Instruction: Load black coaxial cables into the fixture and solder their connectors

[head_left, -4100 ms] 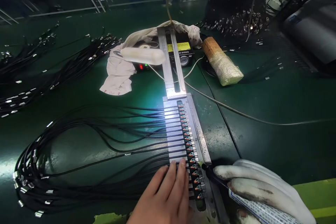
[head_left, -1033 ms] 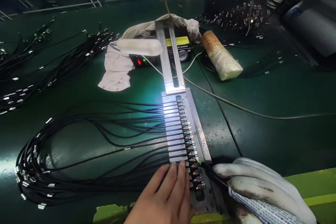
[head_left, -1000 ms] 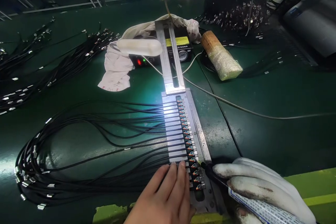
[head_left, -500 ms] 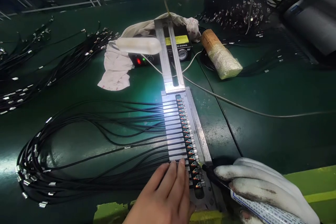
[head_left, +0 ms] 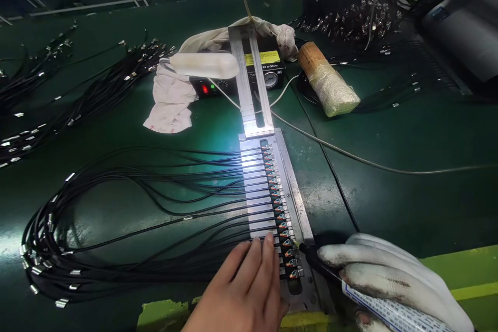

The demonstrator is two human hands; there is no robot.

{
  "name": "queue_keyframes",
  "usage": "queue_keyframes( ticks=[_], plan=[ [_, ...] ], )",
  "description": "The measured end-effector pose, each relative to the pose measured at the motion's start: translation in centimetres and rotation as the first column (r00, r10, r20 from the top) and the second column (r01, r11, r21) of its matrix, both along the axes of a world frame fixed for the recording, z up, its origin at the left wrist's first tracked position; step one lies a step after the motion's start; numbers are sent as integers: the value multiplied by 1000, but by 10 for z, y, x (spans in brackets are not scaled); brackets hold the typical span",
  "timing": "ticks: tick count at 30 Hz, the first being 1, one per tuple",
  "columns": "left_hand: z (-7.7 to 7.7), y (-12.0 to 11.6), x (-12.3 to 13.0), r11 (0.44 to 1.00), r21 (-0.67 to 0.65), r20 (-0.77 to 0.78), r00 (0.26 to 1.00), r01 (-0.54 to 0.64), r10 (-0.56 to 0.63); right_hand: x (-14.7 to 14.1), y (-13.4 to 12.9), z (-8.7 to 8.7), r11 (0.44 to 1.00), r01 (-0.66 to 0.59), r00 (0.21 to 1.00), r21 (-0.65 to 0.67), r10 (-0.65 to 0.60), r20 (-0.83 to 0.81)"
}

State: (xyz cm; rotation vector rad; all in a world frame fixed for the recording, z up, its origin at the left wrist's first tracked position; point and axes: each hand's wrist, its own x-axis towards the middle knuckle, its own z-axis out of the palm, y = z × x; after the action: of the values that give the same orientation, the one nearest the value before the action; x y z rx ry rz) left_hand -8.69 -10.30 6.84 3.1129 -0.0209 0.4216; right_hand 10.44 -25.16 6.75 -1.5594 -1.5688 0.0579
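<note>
A metal fixture [head_left: 298,202] lies on the green table, holding a column of black cables with small metal connectors [head_left: 280,209]. My bare left hand [head_left: 249,285] rests flat over the cables at the fixture's lower left side, fingers stretched out side by side. My right hand [head_left: 392,275], in a stained white glove, is wrapped round a white and blue printed tube [head_left: 383,309] with a black front part. The tube's thin tip is at the connectors near the fixture's lower end. The cables [head_left: 42,238] loop out to the left.
Behind the fixture are a black device [head_left: 270,79] with a gauge, a white cylinder [head_left: 204,66], a white cloth [head_left: 171,98] and a plastic-wrapped block [head_left: 330,85]. Cable bundles [head_left: 128,70] lie at the left, more at the back right. A thin hose [head_left: 373,164] crosses the right side.
The looped cables at the left have shifted slightly left. Both hands and the tube hold almost the same position.
</note>
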Motion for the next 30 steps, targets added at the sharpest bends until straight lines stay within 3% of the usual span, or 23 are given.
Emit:
queue_keyframes(
  ticks=[30],
  plan=[
    [0, -1, -3, 999, 37, -10, 1000, 15, -14, 0, -2, -5, 1000, 12, 1000, -7, -12, -21]
  ],
)
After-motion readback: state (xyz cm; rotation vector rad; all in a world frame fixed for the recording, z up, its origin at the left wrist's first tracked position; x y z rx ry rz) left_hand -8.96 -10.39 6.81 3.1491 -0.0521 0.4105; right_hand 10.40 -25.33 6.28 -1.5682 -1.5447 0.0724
